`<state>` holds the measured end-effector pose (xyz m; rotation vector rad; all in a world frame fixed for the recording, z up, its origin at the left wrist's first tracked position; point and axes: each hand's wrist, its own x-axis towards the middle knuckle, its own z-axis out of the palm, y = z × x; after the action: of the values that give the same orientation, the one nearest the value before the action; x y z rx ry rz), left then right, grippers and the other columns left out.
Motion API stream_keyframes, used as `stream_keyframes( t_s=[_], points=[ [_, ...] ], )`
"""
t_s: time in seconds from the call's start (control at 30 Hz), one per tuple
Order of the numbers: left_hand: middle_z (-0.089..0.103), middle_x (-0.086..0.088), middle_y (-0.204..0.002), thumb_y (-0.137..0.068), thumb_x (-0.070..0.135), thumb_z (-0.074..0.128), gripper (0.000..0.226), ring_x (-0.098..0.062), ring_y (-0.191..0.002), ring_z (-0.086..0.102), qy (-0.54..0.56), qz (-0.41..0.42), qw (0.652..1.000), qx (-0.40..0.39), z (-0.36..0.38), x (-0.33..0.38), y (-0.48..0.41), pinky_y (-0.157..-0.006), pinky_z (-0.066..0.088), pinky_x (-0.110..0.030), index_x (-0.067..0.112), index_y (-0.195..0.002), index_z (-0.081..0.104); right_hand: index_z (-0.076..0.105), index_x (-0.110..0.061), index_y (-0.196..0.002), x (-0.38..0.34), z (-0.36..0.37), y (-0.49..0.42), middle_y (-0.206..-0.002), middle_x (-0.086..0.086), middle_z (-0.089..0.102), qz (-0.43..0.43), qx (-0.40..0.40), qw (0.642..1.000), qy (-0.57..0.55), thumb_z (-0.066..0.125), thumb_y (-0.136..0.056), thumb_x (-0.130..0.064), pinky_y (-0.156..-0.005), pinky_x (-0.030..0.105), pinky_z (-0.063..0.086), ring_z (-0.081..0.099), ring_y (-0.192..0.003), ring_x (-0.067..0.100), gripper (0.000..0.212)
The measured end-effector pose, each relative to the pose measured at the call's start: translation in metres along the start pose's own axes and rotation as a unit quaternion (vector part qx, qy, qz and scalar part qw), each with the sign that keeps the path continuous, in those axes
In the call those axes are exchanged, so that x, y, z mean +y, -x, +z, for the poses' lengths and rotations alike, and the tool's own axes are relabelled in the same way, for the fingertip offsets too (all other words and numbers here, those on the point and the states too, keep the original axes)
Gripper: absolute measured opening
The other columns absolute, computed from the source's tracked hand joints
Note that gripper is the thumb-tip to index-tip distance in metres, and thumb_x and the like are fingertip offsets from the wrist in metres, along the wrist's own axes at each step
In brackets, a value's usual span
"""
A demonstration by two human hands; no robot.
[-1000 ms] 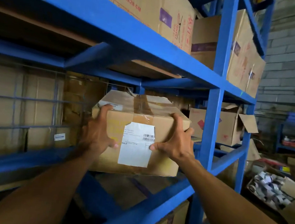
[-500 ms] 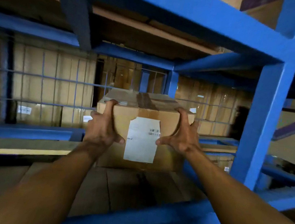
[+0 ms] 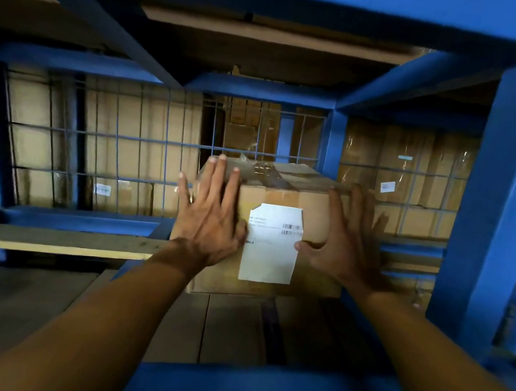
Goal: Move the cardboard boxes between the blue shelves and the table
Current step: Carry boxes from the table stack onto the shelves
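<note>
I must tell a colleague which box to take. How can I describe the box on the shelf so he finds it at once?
Look into the blue shelf, on its wooden floor in front of the wire mesh. The box stands there alone, both hands flat on its front. Unlike the boxes behind the mesh, it has a large white label and brown tape on top.

Single head-worn wide-angle view only. It faces forward and slightly down into one bay of the blue shelf (image 3: pixel 501 203), at arm's length. Both forearms enter from the bottom edge; the wire mesh back panel (image 3: pixel 117 149) closes the far side.
</note>
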<state>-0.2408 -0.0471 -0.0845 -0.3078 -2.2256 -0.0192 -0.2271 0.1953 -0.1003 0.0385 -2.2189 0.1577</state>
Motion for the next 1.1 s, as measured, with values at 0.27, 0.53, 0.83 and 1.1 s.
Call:
stream_keyframes(
  t_s=[0.27,0.53,0.83,1.1],
  points=[
    [0.003,-0.02,-0.16,-0.092,0.049,0.03,0.08,-0.031,-0.148,-0.001,-0.011,0.037,0.996,0.074,0.041,0.004,-0.015,-0.118,0.0,-0.054,0.003,-0.153,0.006,0.008,-0.012,-0.157,0.001,0.039,-0.015,-0.164,0.009,0.0,-0.08,0.029,0.996,0.02,0.045,-0.083,-0.069,-0.119,0.045,-0.009,-0.005,-0.15,0.027,0.1],
    [0.02,-0.022,-0.156,-0.088,0.044,0.033,0.077,-0.031,-0.147,0.01,0.004,0.033,0.994,0.105,0.088,-0.004,-0.051,-0.119,0.002,-0.047,0.0,-0.15,0.02,0.021,-0.008,-0.153,0.004,0.088,-0.044,-0.16,0.016,0.02,-0.072,0.104,0.991,0.046,0.042,-0.081,-0.068,-0.118,0.055,0.009,0.014,-0.147,0.035,0.096],
    [0.024,-0.024,-0.153,-0.087,0.043,0.032,0.077,-0.036,-0.144,0.016,0.001,0.02,0.993,0.113,0.129,-0.002,-0.086,-0.118,0.01,-0.052,0.0,-0.15,0.02,0.037,-0.005,-0.148,0.02,0.133,-0.084,-0.155,0.018,0.031,-0.078,0.166,0.981,0.056,0.055,-0.075,-0.063,-0.117,0.055,0.015,0.023,-0.144,0.037,0.096],
    [0.012,-0.027,-0.157,-0.091,0.045,0.032,0.079,-0.038,-0.146,0.007,-0.009,0.027,0.993,0.113,0.153,0.007,-0.102,-0.118,0.011,-0.053,-0.003,-0.151,0.014,0.029,-0.004,-0.15,0.031,0.154,-0.099,-0.158,0.018,0.023,-0.074,0.167,0.982,0.047,0.049,-0.077,-0.061,-0.117,0.056,0.015,0.016,-0.147,0.036,0.095]
  ],
)
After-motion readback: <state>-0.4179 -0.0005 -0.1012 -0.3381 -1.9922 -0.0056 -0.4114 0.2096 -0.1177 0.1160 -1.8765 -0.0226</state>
